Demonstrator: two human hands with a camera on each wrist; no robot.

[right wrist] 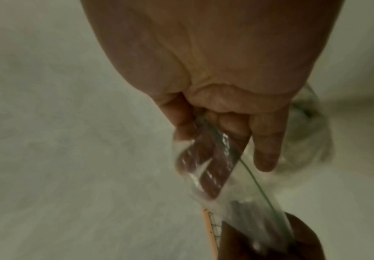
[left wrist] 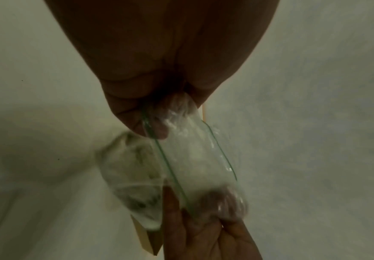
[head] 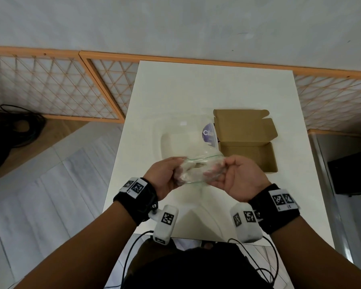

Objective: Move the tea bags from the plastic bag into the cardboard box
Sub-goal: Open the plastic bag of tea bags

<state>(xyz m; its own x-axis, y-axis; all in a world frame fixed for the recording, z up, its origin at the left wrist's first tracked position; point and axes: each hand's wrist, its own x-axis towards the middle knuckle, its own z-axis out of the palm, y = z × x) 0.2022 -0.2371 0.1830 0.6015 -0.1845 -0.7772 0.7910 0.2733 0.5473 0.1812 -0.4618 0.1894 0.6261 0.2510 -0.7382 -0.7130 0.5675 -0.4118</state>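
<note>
Holding: both hands grip one clear plastic bag (head: 200,170) above the near middle of a white table (head: 175,90).
Left hand (head: 165,176): fingers curled round the bag's left end, pinching the mouth edge.
Right hand (head: 238,176): fingers curled round the bag's right end, some of them tucked inside the mouth behind the film.
Bag mouth: pulled apart between the hands, its green-lined rim forming a long narrow opening.
Bag contents: pale tea bags (left wrist: 135,176) bunched in the hanging lower part; the count cannot be told through the blur.
Cardboard box (head: 246,140): brown, on the table just far and right of the hands, lid flap folded back, its inside showing only bare card.
Beside the box: a purple and white printed item (head: 208,133) touching its left side, partly seen through the bag.
</note>
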